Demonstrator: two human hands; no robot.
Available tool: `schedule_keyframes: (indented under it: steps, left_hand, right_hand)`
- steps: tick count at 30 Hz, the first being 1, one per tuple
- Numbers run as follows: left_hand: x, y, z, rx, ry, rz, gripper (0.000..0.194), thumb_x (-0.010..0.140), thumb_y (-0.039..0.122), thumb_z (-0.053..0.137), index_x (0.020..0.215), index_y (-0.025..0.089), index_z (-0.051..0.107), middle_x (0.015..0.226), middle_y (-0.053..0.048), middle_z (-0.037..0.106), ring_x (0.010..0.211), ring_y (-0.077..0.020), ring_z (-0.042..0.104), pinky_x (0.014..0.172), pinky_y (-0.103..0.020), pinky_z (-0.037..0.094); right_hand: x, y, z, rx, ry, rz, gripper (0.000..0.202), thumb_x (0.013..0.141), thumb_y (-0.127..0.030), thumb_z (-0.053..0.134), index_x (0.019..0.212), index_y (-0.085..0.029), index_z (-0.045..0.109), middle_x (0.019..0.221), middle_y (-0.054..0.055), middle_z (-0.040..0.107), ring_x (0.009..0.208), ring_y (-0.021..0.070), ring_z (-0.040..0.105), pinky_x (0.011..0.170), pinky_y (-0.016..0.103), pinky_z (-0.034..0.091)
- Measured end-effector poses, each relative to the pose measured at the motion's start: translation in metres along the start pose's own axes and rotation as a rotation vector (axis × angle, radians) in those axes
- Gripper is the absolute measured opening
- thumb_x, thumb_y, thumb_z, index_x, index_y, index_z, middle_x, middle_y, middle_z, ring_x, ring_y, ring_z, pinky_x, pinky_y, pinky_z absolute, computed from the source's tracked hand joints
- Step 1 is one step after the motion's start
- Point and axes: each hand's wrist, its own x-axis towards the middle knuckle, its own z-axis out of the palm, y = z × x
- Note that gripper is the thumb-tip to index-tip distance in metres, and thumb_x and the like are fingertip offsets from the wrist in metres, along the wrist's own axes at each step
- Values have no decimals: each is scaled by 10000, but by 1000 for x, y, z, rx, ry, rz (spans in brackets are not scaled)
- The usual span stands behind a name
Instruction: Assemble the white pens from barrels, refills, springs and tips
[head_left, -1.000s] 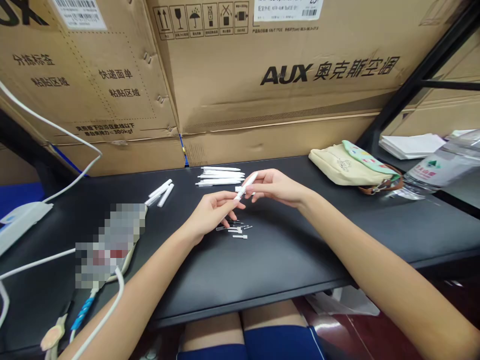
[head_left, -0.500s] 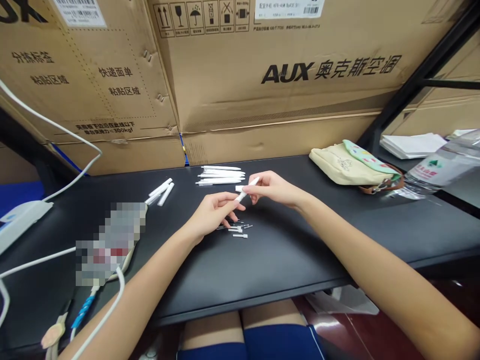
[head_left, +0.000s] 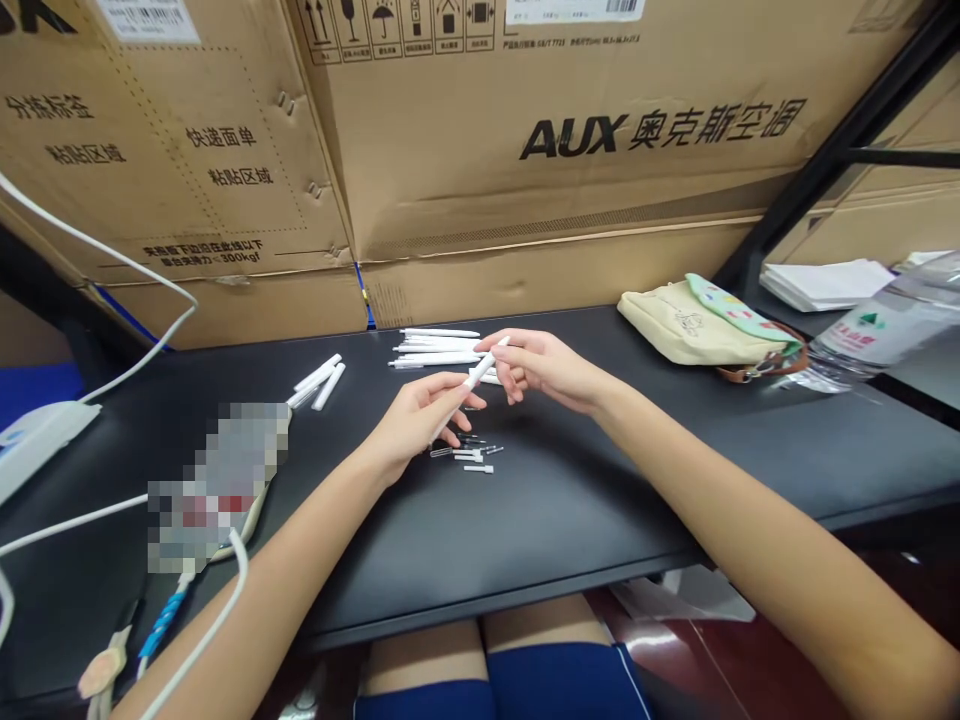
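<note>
A white pen [head_left: 487,366] is held aslant above the black table, its tip end up and to the right. My left hand [head_left: 420,415] is closed on the pen's lower part, thumb on top. The thumb and fingers of my right hand [head_left: 544,368] pinch its upper end. Another white piece shows behind the pen by my right fingers; I cannot tell if it is held. Below my left hand lie small pen parts [head_left: 472,456], some white, some clear or dark. Several white pens [head_left: 435,348] lie side by side just beyond my hands.
White tubes [head_left: 319,382] lie left of my hands, near a blurred-out device [head_left: 225,490] with a white cable. A cream pouch [head_left: 686,325] and a plastic bottle [head_left: 877,325] are on the right. Cardboard boxes [head_left: 570,220] stand behind the black table [head_left: 525,540].
The pen now looks like one longer straight piece between my hands. My right fingers have shifted slightly along it toward its upper end. The view has tilted a little.
</note>
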Motion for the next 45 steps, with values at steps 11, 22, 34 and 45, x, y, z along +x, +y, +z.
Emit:
schedule_keyframes:
  steps: [11, 22, 34, 45]
  left_hand:
    - [-1, -2, 3, 22, -45, -22, 317, 785, 361, 634, 998, 126, 638, 919, -73, 649, 611, -78, 512, 503, -193, 468]
    - [0, -3, 1, 18, -49, 1, 338, 778, 376, 643, 1014, 134, 635, 927, -74, 658, 617, -82, 524, 506, -196, 475]
    - [-1, -3, 2, 175, -113, 38, 345, 814, 417, 579, 1018, 140, 606, 860, -65, 642, 616, -95, 552, 520, -206, 489]
    - [-3, -5, 2, 258, -154, 104, 344, 848, 423, 502, 911, 113, 637, 679, -25, 592, 444, -46, 314, 412, -187, 248]
  right_hand:
    - [2, 9, 7, -147, 175, -89, 453, 698, -486, 713, 509, -164, 456, 420, -40, 492, 399, 66, 474, 468, 213, 414]
    - [1, 3, 5, 63, 18, -20, 268, 676, -373, 744, 756, -140, 638, 471, -57, 505, 434, 63, 450, 477, 219, 435]
    - [0, 7, 6, 35, 5, 12, 282, 678, -384, 756, 766, -138, 648, 519, -34, 553, 455, 68, 497, 499, 220, 447]
    - [-2, 5, 8, 20, -56, 9, 262, 680, -348, 753, 794, -129, 663, 576, -23, 588, 501, 74, 536, 520, 215, 454]
